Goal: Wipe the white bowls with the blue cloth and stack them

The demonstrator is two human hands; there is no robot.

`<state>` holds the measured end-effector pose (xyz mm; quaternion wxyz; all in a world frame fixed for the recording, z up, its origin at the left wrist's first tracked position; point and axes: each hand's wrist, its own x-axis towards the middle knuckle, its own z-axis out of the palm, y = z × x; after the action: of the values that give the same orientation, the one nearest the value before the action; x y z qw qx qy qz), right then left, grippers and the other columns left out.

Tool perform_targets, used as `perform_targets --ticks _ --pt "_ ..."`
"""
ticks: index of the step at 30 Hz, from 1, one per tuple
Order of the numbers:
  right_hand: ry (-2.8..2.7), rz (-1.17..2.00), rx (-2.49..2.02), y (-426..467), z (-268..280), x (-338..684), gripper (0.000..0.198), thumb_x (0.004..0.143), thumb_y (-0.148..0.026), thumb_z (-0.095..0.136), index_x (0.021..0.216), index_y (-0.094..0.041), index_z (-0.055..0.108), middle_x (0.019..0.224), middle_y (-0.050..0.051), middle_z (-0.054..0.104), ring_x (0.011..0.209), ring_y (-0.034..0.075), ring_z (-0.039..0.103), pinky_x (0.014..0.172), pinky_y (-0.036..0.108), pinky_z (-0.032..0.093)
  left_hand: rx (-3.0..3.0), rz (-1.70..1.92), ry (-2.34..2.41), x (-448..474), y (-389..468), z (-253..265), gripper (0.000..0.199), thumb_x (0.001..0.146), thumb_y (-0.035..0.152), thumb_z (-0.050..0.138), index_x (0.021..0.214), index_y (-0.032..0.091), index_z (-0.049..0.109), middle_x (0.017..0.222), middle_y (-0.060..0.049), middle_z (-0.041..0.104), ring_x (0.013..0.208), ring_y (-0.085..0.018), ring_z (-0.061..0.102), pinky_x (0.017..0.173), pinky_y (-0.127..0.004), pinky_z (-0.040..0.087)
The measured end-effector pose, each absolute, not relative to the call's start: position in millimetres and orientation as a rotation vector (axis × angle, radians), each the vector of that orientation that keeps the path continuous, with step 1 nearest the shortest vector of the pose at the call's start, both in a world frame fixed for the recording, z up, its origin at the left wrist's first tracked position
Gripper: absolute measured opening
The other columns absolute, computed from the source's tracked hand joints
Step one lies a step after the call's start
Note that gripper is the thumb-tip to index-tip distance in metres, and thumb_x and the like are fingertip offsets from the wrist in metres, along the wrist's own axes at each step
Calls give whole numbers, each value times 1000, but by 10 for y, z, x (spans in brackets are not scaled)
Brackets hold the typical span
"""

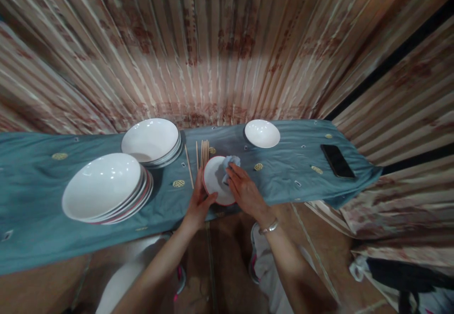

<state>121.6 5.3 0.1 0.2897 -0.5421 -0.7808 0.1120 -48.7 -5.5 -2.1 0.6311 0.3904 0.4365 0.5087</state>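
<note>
Forearms [159, 262] slant; dish [213, 178] (white) between hands [244, 188].

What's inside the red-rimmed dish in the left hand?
A crumpled pale-blue cloth, held there by the right hand. Left of it, the dish shows bare white; whatever lies beneath cloth and fingers is covered.

Left grip [199, 199] cupped; right grip [245, 189] curled; forearms [161, 263] extended forward.

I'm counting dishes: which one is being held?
The red-rimmed dish in the left hand, with the blue-grey cloth on it; the stacked dishes and lone white bowl stand untouched.
</note>
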Motion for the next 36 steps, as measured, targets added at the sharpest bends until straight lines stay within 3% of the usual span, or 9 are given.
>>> perform_targets --ticks 4,12,19,27,31,36 --pt "-2144 199 -1523 95 -18 1220 43 94 -7 38 131 -10 60 139 19 56 130 27 50 110 47 46 882 1101 1030 -482 -77 50 93 67 27 78 150 31 38 159 -6 39 141 -31 42 109 -42 45" --pt "-2202 199 -1583 53 -73 1182 41 89 0 42 122 -9 64 136 22 57 128 30 50 108 49 46 866 1063 1025 -469 -80 118 95 67 27 79 152 35 36 158 -5 40 139 -34 44 89 -39 60" --pt "-2183 431 -1532 5 -87 1232 44 78 1 49 115 -15 67 129 15 62 123 26 57 109 46 45 899 1072 1017 -466 -66 57 85 70 34 79 147 34 44 156 -4 43 139 -34 44 90 -38 59" --pt "-2096 801 -1455 -17 -6 1277 39 78 -3 52 111 -17 68 125 11 68 118 22 62 106 39 46 902 1078 1020 -461 -43 15 88 68 41 80 148 31 44 150 -8 50 136 -33 48 93 -39 57" --pt "-1994 1045 -1314 -4 68 1274 39 74 -4 53 106 -18 70 114 6 72 107 20 66 99 37 48 912 1081 1001 -477 -39 15 89 69 43 80 149 30 42 149 -8 52 136 -33 48 94 -38 57" --pt "-1774 1323 -1117 16 93 1224 40 70 -6 51 101 -18 72 102 3 73 95 17 67 87 29 51 924 1069 1009 -495 -55 59 84 71 42 79 147 33 45 147 -6 54 131 -32 53 81 -33 61"
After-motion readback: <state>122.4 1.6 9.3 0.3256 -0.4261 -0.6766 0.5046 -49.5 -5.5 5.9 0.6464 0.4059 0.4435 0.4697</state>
